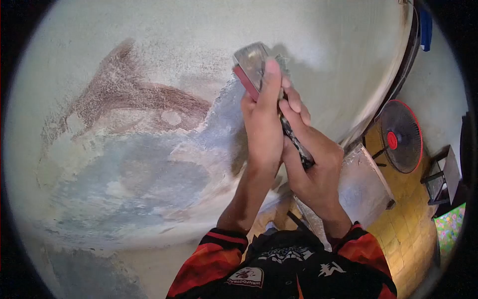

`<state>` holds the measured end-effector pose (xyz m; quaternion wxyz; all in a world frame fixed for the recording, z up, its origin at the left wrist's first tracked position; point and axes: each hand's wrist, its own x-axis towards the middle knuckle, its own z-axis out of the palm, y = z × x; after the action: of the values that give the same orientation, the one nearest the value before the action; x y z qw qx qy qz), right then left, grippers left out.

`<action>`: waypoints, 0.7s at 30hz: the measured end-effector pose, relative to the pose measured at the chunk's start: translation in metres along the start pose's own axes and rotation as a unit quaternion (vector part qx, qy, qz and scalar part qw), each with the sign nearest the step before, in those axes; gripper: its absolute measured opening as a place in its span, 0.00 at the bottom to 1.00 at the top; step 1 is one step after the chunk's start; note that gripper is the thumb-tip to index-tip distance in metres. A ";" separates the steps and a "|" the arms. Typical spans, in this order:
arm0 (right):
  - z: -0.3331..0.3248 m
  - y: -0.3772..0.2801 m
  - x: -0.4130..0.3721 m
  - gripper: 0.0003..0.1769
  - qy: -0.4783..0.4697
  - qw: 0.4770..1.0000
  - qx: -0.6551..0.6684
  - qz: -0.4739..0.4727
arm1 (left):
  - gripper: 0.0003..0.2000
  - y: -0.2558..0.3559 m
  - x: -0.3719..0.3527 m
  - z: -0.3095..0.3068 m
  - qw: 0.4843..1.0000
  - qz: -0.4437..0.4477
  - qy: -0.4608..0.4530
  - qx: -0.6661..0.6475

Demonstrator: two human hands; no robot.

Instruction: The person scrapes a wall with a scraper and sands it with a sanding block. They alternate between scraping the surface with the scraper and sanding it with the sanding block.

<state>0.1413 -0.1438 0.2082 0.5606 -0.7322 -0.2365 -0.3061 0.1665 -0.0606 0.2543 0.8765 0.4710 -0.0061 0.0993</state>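
A scraper with a wide metal blade, a red band at its base and a dark speckled handle is pressed against a worn plaster wall. My left hand lies along the blade's back, fingers stretched up to press it on the wall. Just below and to the right, my right hand is wrapped around the handle. The blade's edge meets the wall beside a grey scraped patch. Much of the handle is hidden in my fist.
The wall shows brown, grey and bluish bare patches where paint has flaked off. A standing fan with a red hub stands on the yellow tiled floor at right. A grey slab leans below my hands. Dark boxes sit beside the fan.
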 end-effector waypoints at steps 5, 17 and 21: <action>-0.011 0.001 -0.020 0.27 -0.046 0.998 -0.021 0.046 | 0.18 -0.011 -0.002 -0.006 0.999 -0.032 0.010 -0.002; -0.013 -0.002 -0.013 0.27 -0.047 0.998 -0.013 0.048 | 0.18 -0.014 -0.009 -0.004 0.999 -0.042 0.025 -0.015; -0.010 -0.007 -0.014 0.27 -0.041 0.997 -0.021 0.055 | 0.15 -0.005 -0.002 -0.003 0.999 -0.042 0.006 -0.007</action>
<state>0.1248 -0.1515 0.2043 0.5512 -0.7676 -0.2117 -0.2493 0.1650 -0.0614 0.2486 0.8829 0.4646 0.0182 0.0652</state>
